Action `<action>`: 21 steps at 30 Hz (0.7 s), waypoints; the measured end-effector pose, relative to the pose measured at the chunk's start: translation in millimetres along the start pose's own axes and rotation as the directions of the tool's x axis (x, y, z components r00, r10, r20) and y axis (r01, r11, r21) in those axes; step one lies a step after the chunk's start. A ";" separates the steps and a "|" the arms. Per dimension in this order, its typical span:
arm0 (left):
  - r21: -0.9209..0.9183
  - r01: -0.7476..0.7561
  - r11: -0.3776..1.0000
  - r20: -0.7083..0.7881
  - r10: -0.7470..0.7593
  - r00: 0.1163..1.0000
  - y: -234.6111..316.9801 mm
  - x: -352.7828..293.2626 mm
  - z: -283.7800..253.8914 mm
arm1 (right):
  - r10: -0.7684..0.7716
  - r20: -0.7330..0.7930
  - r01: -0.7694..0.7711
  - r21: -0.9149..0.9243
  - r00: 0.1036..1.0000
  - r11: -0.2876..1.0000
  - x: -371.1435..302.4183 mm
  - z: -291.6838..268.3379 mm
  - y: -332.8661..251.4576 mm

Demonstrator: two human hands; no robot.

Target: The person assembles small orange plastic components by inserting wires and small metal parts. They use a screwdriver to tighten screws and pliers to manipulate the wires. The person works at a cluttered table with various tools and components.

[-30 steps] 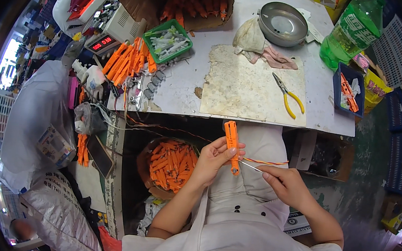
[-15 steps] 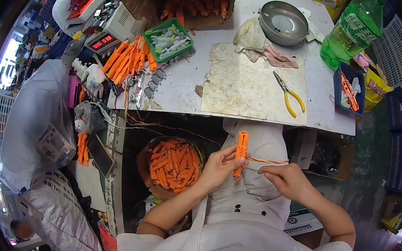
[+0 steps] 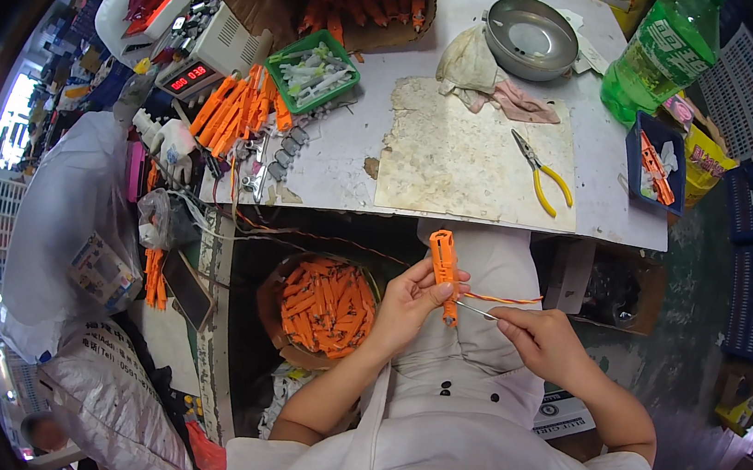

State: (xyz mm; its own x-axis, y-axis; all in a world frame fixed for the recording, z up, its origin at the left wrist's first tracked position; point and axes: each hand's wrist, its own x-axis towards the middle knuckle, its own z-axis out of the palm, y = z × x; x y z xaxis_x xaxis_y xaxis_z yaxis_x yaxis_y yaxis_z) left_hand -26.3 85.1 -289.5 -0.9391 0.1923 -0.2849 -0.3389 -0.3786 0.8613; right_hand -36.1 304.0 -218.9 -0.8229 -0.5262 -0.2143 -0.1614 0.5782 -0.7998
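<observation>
Above my lap, my left hand (image 3: 409,309) is closed round a long orange plastic housing (image 3: 442,254), thumb and fingers gripping its lower half. The housing leans slightly, its top end toward the table. A twisted red and yellow wire pair (image 3: 508,299) comes out of its side and runs right. My right hand (image 3: 543,338) pinches a thin metal rod-like tool (image 3: 476,310), whose tip reaches the housing's side just below the wires. Its exact kind does not show, as the fingers cover the rear end.
On the table (image 3: 615,216) lie yellow-handled pliers (image 3: 541,175), a rag (image 3: 470,65), a metal bowl (image 3: 531,39) and a green basket (image 3: 313,75). A box of orange housings (image 3: 328,308) stands below left. A green bottle (image 3: 662,54) and a blue bin (image 3: 654,164) are at right.
The orange housing has tilted, its top swinging left and toward the table. The metal tool in my right hand now shows clearly, its tip at the housing.
</observation>
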 end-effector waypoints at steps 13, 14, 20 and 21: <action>0.006 -0.035 0.999 0.038 0.034 0.999 4.5 3.9 -2.2 | 0.006 -0.003 -0.005 0.221 1.000 0.975 0.7 11.6 20.8; 0.005 -0.034 0.999 0.044 0.034 0.998 4.8 3.7 -2.1 | 0.049 0.045 -0.059 0.248 0.998 0.967 1.4 10.4 20.5; -0.030 -0.053 0.998 0.091 0.056 0.994 1.2 1.4 2.4 | 0.107 0.202 -0.168 0.314 0.973 0.934 7.6 3.6 35.2; -0.010 -0.055 0.998 0.078 0.056 0.995 -0.2 1.6 3.6 | -0.005 0.105 -0.021 0.237 0.994 0.971 7.1 5.9 36.4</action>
State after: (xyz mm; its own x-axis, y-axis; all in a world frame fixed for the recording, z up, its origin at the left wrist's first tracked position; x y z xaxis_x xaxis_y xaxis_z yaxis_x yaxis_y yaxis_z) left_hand -27.5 88.7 -288.6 -0.9490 0.2414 -0.2027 -0.2873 -0.3976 0.8714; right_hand -44.5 317.7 -252.9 -0.7604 -0.5914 -0.2683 -0.0105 0.4243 -0.9054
